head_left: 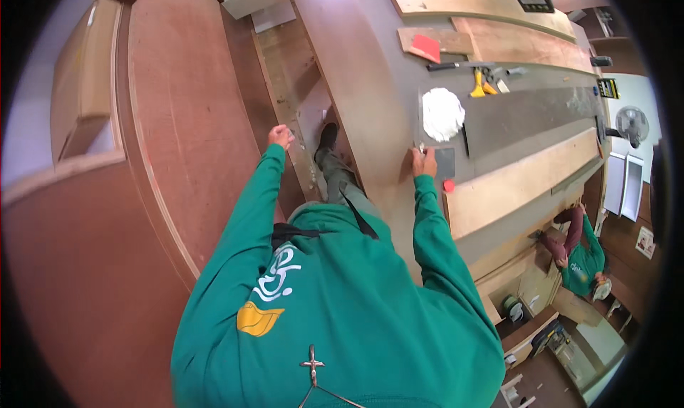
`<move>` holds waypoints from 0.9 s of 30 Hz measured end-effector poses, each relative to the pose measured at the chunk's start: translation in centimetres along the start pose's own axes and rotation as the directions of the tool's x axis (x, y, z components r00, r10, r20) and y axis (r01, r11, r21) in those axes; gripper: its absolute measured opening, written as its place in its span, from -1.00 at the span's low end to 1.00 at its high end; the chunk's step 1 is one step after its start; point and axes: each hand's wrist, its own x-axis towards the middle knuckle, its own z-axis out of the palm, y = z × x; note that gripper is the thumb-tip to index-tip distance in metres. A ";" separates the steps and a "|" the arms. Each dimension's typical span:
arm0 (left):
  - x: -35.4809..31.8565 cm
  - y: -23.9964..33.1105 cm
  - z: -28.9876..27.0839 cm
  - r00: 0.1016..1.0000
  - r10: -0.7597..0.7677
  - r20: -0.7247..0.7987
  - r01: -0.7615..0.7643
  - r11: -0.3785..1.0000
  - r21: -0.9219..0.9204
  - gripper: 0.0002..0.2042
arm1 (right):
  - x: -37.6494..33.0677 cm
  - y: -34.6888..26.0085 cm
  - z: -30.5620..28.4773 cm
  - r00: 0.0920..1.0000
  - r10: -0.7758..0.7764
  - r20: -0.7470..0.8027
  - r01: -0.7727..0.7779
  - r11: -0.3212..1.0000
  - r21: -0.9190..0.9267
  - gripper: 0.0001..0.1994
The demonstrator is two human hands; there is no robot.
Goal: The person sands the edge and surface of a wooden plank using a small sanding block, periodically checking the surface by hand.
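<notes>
Cross pendant closest, its cord cut off by the lower edge, over a green sweatshirt. Far left: carton, partly hidden behind a brown panel. Left hand: fingers curled, contents cannot be told. Right hand: fingertips drawn together around a pale bit too small to name; firm grip or not, cannot tell. White patch on the bench just beyond, grey plate just right of the hand. Yellow tool unclear among clutter. Far right: co-worker, small, distorted near the rim.
</notes>
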 end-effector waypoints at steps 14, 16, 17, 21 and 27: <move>10.4 11.0 6.6 0.971 -0.104 0.216 0.019 0.932 0.361 -0.61 | 8.8 -2.0 0.3 0.949 0.314 0.005 -0.300 0.913 -0.276 -0.67; 11.6 14.2 8.2 0.951 -0.026 0.309 -0.094 0.926 0.365 -0.59 | 8.1 -3.4 0.9 0.944 0.326 -0.050 -0.326 0.902 -0.282 -0.65; 12.2 15.5 8.7 0.948 0.009 0.319 -0.133 0.921 0.366 -0.59 | 7.7 -4.2 1.0 0.957 0.276 -0.091 -0.291 0.919 -0.266 -0.63; 12.6 19.5 11.3 0.941 -0.010 0.337 -0.133 0.908 0.397 -0.50 | 5.1 -5.7 1.3 0.955 0.140 -0.261 -0.196 0.959 -0.204 -0.58; 14.6 25.1 13.6 0.977 -0.142 0.159 0.077 0.931 0.357 -0.43 | 1.1 -10.2 4.3 0.888 0.284 -0.362 -0.290 0.956 0.038 -0.60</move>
